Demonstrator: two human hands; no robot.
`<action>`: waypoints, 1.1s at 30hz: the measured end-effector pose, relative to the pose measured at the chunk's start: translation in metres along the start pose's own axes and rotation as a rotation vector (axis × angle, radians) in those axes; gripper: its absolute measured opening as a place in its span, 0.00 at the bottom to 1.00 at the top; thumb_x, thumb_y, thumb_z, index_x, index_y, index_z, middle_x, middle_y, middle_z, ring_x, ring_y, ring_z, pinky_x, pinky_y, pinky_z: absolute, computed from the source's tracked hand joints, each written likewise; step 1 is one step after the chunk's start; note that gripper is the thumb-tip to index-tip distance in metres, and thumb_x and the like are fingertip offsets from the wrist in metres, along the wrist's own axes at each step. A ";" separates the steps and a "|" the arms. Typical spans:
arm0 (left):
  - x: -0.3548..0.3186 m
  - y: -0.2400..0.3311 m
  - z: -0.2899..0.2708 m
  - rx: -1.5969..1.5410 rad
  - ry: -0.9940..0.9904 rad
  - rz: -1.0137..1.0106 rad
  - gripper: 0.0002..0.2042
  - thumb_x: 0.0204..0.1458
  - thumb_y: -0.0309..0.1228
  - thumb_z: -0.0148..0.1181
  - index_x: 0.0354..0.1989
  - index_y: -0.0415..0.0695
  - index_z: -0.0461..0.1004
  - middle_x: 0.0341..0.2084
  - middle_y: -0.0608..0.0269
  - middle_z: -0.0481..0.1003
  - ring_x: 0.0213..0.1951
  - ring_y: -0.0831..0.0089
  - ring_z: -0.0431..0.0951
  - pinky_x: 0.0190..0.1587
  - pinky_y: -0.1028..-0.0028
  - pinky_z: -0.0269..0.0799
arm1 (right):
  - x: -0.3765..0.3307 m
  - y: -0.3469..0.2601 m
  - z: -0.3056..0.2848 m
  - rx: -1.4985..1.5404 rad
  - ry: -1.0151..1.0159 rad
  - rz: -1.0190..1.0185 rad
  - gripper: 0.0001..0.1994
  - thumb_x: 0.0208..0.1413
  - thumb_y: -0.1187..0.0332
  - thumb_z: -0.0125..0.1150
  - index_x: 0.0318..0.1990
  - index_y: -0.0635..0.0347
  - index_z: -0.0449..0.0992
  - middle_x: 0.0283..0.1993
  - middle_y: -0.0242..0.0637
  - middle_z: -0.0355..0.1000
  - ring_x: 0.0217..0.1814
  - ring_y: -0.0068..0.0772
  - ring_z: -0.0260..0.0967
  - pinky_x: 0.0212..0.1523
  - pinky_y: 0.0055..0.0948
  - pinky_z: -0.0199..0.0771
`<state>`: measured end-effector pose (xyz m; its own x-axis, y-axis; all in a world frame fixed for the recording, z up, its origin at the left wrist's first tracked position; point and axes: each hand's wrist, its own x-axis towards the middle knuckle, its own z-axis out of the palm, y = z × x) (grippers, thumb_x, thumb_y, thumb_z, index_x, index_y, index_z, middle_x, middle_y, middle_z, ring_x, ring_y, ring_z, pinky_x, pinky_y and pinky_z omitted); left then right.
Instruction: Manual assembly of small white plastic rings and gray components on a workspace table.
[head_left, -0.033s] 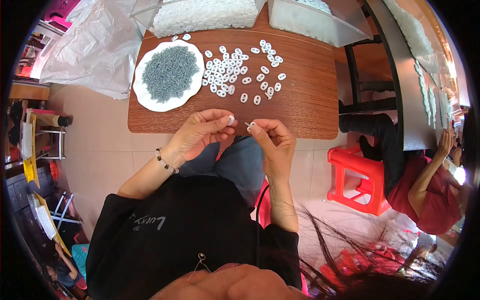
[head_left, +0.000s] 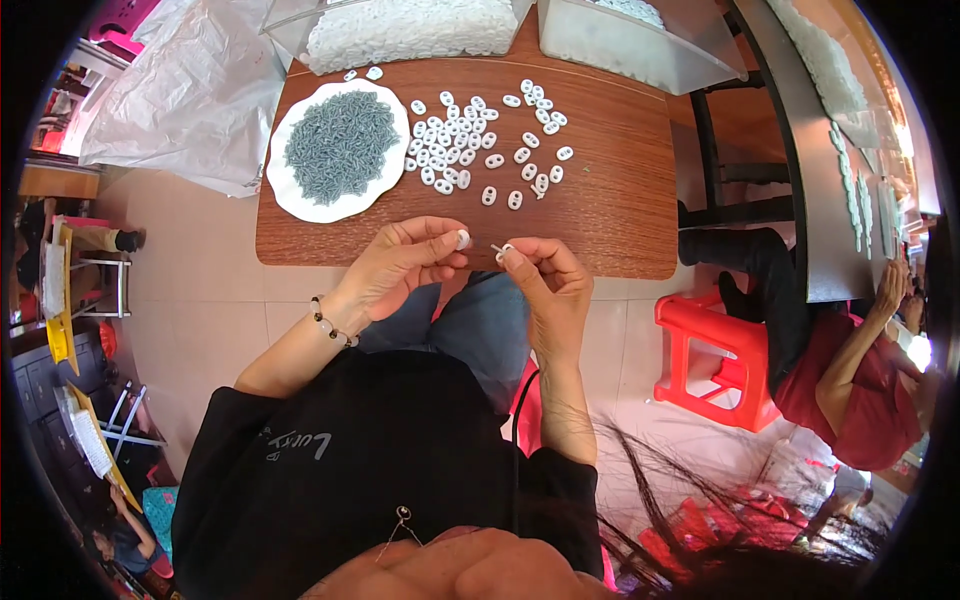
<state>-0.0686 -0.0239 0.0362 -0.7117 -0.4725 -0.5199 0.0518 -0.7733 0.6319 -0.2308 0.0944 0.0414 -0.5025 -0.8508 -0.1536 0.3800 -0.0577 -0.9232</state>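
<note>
White plastic is what we are working with: our left hand (head_left: 400,262) pinches a small white oval piece (head_left: 463,240) between thumb and forefinger, and our right hand (head_left: 548,285) pinches a thin grey pin (head_left: 497,248) together with what looks like another small white piece at its fingertips. The two hands meet just over the near edge of the brown wooden table (head_left: 620,200), above our lap, with the pin's tip pointing toward the piece in the left hand; the two are very close, though we cannot tell whether they touch. A beaded bracelet (head_left: 330,325) sits on our left wrist. Farther up the table lies a scatter of loose white oval pieces (head_left: 480,150), well apart from our hands, and beside them on the left a white plate (head_left: 290,195) heaped with grey pins (head_left: 340,145). Behind these stand two clear bins, one (head_left: 400,30) full of white pieces, the other (head_left: 640,45) to its right. On our right, a red plastic stool (head_left: 715,355) stands on the floor, and a person in a red shirt (head_left: 850,400) sits near it.
</note>
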 end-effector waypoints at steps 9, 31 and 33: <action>-0.006 0.003 -0.003 -0.034 0.003 -0.010 0.11 0.57 0.32 0.59 0.45 0.41 0.75 0.34 0.70 0.77 0.34 0.82 0.76 0.35 0.82 0.73 | 0.002 -0.008 -0.001 -0.029 0.030 0.018 0.06 0.54 0.78 0.62 0.39 0.68 0.76 0.36 0.34 0.75 0.39 0.19 0.71 0.43 0.18 0.71; -0.007 -0.002 -0.005 -0.107 0.004 -0.080 0.10 0.56 0.32 0.60 0.44 0.45 0.76 0.34 0.72 0.77 0.34 0.83 0.76 0.35 0.82 0.72 | -0.002 -0.001 0.014 -0.303 -0.041 -0.037 0.05 0.52 0.75 0.65 0.34 0.66 0.78 0.32 0.30 0.76 0.33 0.16 0.70 0.38 0.18 0.70; -0.007 -0.002 -0.005 -0.105 -0.002 -0.073 0.09 0.56 0.32 0.61 0.43 0.45 0.77 0.34 0.71 0.78 0.34 0.83 0.76 0.35 0.82 0.71 | -0.002 0.001 0.013 -0.308 -0.029 -0.036 0.05 0.52 0.75 0.65 0.34 0.66 0.78 0.32 0.30 0.76 0.33 0.16 0.70 0.38 0.18 0.70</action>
<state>-0.0606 -0.0211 0.0356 -0.7173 -0.4127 -0.5614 0.0726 -0.8456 0.5289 -0.2194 0.0887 0.0454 -0.4876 -0.8658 -0.1125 0.1068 0.0688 -0.9919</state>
